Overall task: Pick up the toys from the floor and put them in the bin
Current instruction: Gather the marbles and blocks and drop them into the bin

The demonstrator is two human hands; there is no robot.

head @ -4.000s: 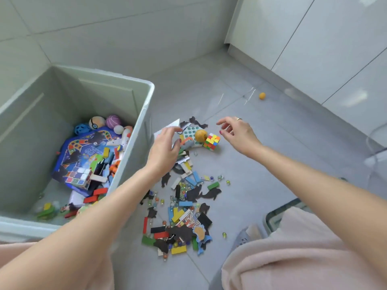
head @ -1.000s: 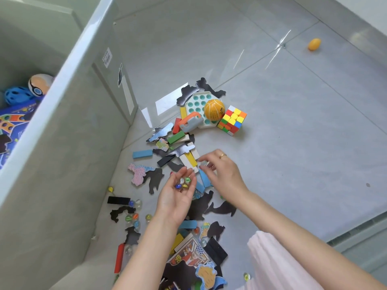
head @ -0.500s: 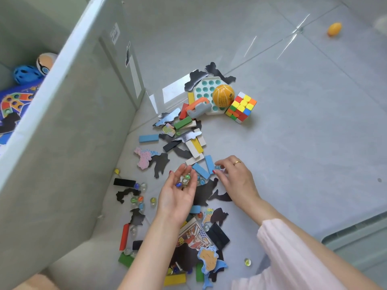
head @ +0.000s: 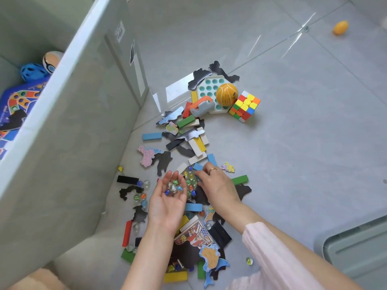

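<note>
A: Which step is in hand?

B: Gathering marbles, as I judge it. The left hand [head: 167, 203] lies palm up, fingers loosely cupped around a small heap of marbles [head: 173, 188]. The right hand [head: 217, 188] is palm down just beside it, fingertips bent onto a tight cluster of marbles on the floor [head: 190, 178]. Whether it actually pinches one I cannot tell; the fingertips hide that.

A: And the bin?

B: The bin [head: 62, 126] stands to the left, its near wall right beside the scatter. Inside, at the far end, a blue ball [head: 33, 72], a round capsule toy [head: 51, 59] and a game board [head: 18, 101] already lie at the bottom.

A: So plenty left outside?

B: Most of it. Along the wall more loose marbles [head: 140, 195] sit among black puzzle pieces. Farther from the person there is an orange ball [head: 226, 94] resting on a white peg board [head: 207, 86], touching a colour cube [head: 244, 106]. Coloured blocks, a picture card [head: 194, 233] and map-shaped pieces run back toward the person's knees. One orange egg [head: 340, 27] sits well apart, near the far right corner of the floor (easy to forget).

A: What does the next move call for?

B: Keeping the cupped palm level, since marbles roll, and lifting it over the rim before tipping. A spill beside the wall would send them under the flat pieces.
</note>
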